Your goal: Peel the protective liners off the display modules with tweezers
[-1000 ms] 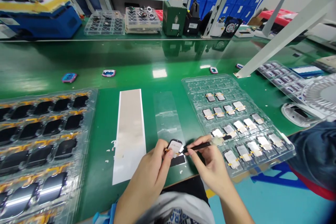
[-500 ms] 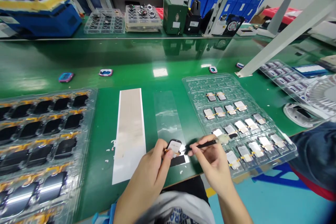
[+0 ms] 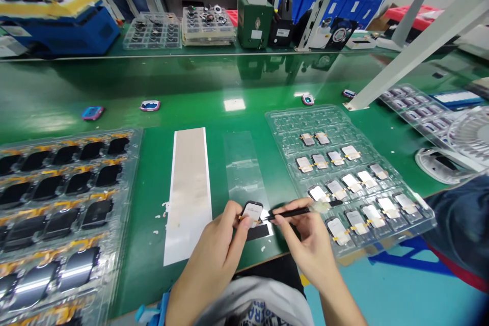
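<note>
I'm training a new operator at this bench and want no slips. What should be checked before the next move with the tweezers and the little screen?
1. Grip: the left hand pinches the small screen module by its edges, above the table: ok.
2. Tool: the right hand holds the black tweezers near the middle: ok.
3. Tweezers tip at the module's lower right edge: ok; whether it pinches anything: cannot tell.
4. Free pockets in the clear tray on the right: ok, its far rows are unfilled.
5. The white strip lies flat, left of the hands: ok.
6. Module face clean: cannot tell, too small.
</note>
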A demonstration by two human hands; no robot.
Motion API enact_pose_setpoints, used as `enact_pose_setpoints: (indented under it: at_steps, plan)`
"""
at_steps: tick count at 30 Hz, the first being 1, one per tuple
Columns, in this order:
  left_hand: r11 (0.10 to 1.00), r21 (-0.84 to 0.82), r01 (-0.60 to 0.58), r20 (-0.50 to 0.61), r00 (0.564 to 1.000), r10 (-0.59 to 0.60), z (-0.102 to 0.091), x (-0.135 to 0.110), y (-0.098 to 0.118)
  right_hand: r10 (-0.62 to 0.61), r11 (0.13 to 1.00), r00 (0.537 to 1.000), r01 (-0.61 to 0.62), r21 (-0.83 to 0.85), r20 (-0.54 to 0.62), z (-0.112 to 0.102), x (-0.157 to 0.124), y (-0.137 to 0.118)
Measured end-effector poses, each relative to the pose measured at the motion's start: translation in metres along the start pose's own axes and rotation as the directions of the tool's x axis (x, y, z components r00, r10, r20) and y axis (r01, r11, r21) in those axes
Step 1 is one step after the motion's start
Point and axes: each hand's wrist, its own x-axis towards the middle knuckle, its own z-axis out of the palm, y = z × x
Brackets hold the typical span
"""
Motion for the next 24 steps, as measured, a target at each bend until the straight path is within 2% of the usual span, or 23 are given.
enact_pose_setpoints:
  at_steps: [8, 14, 24]
  plan:
    - [1.0, -0.015, 0.016, 0.042, 0.999, -0.015, 0.0008, 0.0004, -0.0006, 0.047, 0.999, 0.999, -0.047, 0.001, 0.006, 0.0003, -0.0001, -0.0005]
    - [1.0, -0.022, 0.012, 0.045, 0.999, -0.011, 0.0007, 0.0008, -0.0005, 0.024, 0.999, 1.0, -0.024, -0.024, 0.002, 0.0007, -0.0007, -0.0001]
    - [1.0, -0.018, 0.009, 0.047, 0.999, -0.008, 0.0012, 0.0007, -0.0009, 0.099, 0.995, 0.995, -0.099, 0.005, -0.011, 0.0014, -0.0026, 0.0034]
